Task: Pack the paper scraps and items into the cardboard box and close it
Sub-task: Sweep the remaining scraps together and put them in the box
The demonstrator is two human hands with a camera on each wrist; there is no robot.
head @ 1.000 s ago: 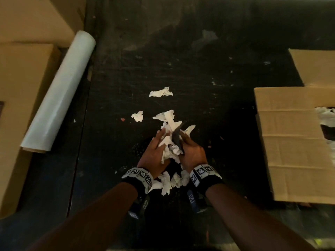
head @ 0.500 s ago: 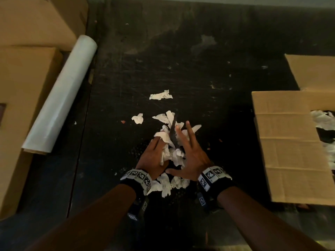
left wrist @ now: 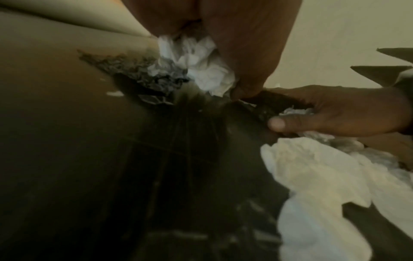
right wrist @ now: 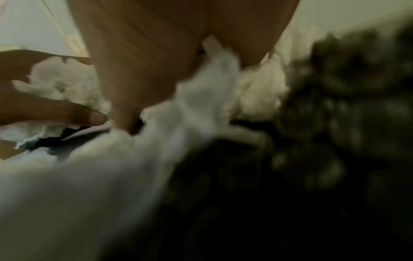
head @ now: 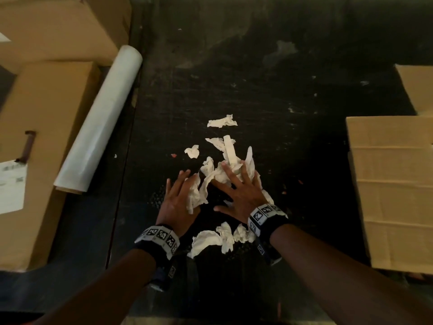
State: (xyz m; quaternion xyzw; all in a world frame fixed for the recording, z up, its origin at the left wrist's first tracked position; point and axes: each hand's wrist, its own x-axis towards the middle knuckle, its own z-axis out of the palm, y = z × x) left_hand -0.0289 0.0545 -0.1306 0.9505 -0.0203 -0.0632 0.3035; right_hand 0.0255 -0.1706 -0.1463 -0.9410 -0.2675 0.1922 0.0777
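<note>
Crumpled white paper scraps [head: 218, 174] lie heaped in the middle of the dark table [head: 293, 160]. My left hand [head: 180, 191] lies flat with straight fingers against the heap's left side. My right hand [head: 239, 184] presses on its top, fingers spread. More scraps [head: 210, 240] sit between my wrists, and two loose scraps [head: 222, 121] [head: 192, 151] lie farther out. The cardboard box [head: 393, 195] at the right edge shows only its folded-out flap. In the left wrist view a scrap [left wrist: 196, 61] sits under my left hand [left wrist: 234, 53]. The right wrist view is blurred, with paper [right wrist: 201, 97] under the palm.
A white roll [head: 98, 118] lies diagonally at the left, against a long cardboard carton [head: 46, 148]. Another carton [head: 58, 26] stands behind it. A second flap [head: 417, 87] sticks out at the far right. Dark table surface lies between the heap and the box.
A second ago both hands were cupped together around the scraps. The right hand has opened and spread, the left has flattened, and both now lie apart on the heap.
</note>
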